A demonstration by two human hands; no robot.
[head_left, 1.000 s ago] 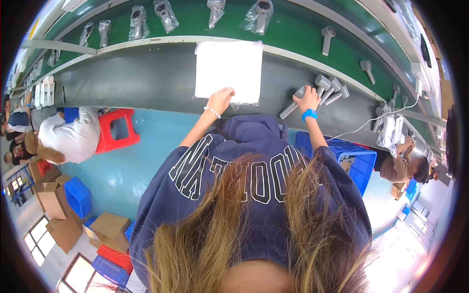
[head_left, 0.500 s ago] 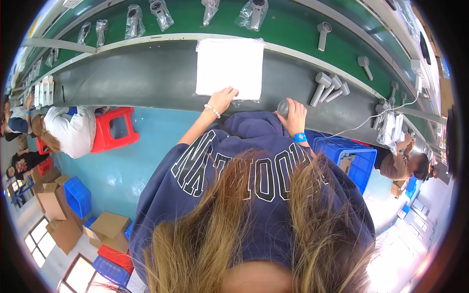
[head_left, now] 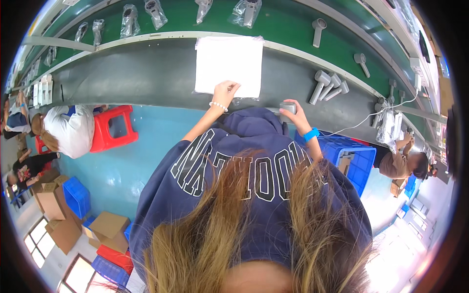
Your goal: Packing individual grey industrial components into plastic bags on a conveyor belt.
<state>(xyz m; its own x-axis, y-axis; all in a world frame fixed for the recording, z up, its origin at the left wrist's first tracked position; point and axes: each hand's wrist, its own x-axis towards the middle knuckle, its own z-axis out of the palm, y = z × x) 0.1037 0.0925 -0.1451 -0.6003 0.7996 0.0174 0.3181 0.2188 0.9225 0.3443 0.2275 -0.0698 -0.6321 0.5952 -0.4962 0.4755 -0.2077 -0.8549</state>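
Note:
A stack of white sheets with clear plastic edges lies on the dark worktable in front of me. My left hand, with a beaded bracelet, rests over its near edge, fingers curled together; whatever they pinch is too small to make out. At the table's front edge, my right hand, with a blue wristband, grips a grey handheld fan by its round head. The lower part of that fan is hidden. Several more grey handheld fans lie grouped on the table to the right.
Beyond the table, a green conveyor belt carries bagged fans and bare ones. A white cable droops at the right. Blue crates stand beside me. Co-workers sit at the left and right.
My right hand has turned the fan, so its round grille no longer faces up. My left hand has moved slightly farther over the stack. The fans on the belt have shifted left.

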